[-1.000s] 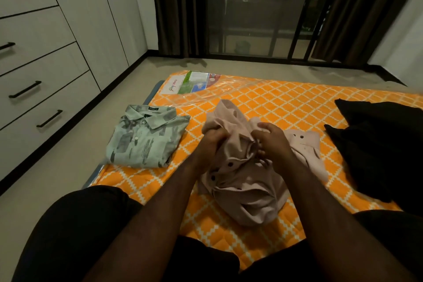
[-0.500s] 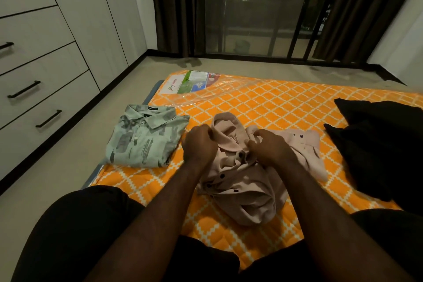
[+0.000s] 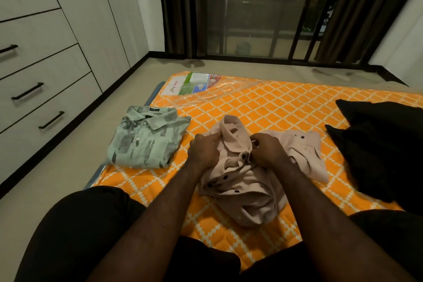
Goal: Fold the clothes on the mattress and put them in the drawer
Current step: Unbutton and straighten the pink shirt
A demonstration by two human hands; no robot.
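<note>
A: How far along is the folding?

B: Early, I'd say. The mattress (image 3: 286, 107) lies on the floor, and everything to be folded is on it. The drawers (image 3: 57, 71) stand off to the left, all closed, so nothing looks put away.

A: What's the biggest job left?

B: The black heap (image 3: 384, 151) at the right edge. It's bunched up and untouched, and I can't tell how many pieces are in it.

A: And the rest?

B: The beige shirt (image 3: 247, 192) is in the middle, right in front of the person, crumpled, with its collar raised and one part spread to the right. That's the one in hand. The green shirt (image 3: 146, 142) sits at the left edge, folded square with its collar up. It appears to be the only piece done.

A: The hands?

B: The left hand (image 3: 203, 151) is curled round fabric just beside the collar. The right hand (image 3: 267, 151) pinches the cloth near the top button. Both have hold of the beige shirt, close together.

A: So what remains?

B: One folded, one begun, the heap waiting, then all into a drawer.
</note>
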